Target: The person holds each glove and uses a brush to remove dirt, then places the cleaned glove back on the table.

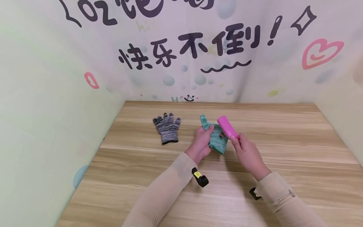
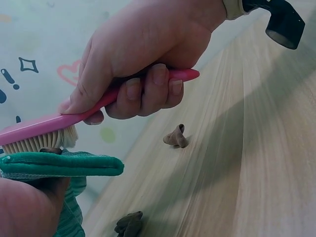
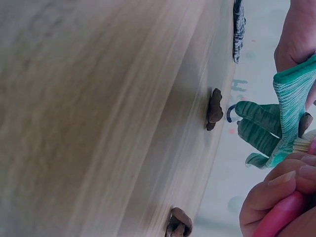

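My left hand (image 1: pixel 200 141) holds a green striped knit glove (image 1: pixel 217 142) above the table, thumb over its near side. In my right hand (image 1: pixel 249 154) is a pink brush (image 1: pixel 227 126), fingers curled round the handle. In the left wrist view, the pale bristles (image 2: pixel 37 141) point down at the glove's upper face, close to its dark green cuff edge (image 2: pixel 94 164). A small dark brown lump (image 2: pixel 50 150) sits on the glove at the bristles; whether they press on it is hard to tell. In the right wrist view, glove fingers (image 3: pixel 259 118) hang loose.
A grey-black knit glove (image 1: pixel 168 127) lies flat at the back left of the wooden table (image 1: pixel 136 176). Two brown lumps, one (image 2: pixel 176 137) farther right and one darker (image 2: pixel 129 224), lie on the tabletop. A printed cloth (image 1: pixel 170 78) hangs behind the back edge.
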Motion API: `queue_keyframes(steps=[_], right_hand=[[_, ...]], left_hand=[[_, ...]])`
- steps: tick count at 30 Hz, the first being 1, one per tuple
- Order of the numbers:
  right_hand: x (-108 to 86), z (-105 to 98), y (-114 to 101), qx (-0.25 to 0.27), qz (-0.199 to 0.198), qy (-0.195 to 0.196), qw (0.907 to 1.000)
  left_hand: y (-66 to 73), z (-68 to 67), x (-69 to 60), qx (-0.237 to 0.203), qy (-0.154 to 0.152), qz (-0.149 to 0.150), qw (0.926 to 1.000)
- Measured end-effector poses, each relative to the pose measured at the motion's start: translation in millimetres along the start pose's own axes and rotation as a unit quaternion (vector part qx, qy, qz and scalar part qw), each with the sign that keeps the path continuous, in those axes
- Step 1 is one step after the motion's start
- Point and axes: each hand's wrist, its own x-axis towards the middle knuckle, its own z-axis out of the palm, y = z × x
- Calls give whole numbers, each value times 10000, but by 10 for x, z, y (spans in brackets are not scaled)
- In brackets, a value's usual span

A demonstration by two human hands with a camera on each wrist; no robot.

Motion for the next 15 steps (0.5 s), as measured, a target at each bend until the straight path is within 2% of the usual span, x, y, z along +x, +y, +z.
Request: queue_keyframes(steps=[15], right_hand=[[1, -4, 19, -11, 61, -19, 10000]], left_hand=[[18, -35, 17, -167, -44, -95, 9998]])
